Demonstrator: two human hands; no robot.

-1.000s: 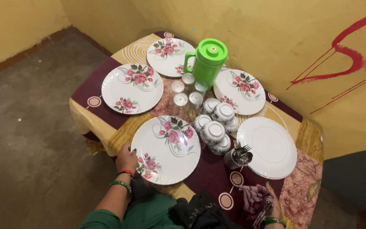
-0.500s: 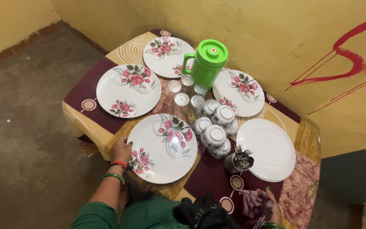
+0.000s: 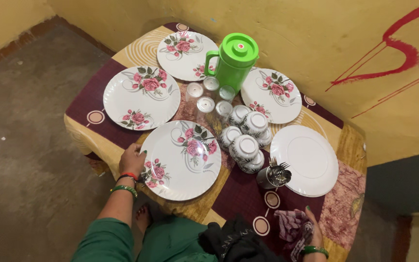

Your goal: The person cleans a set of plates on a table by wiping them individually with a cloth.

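Left hand [image 3: 133, 159] slid up, gripping rose plate [image 3: 181, 159]; right hand [image 3: 312, 232] clutching cloth [image 3: 292, 229]; five plates.

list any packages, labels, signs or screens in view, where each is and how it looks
No packages or screens.
Round label: centre of the green jug lid, small, red and white.
Painted marking: yellow wall right of the table, large red brush strokes running out of frame.

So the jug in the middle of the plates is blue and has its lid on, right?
Not quite. The head view shows the jug is green, not blue. Its lid is on, and it does stand among the flowered plates on the table.
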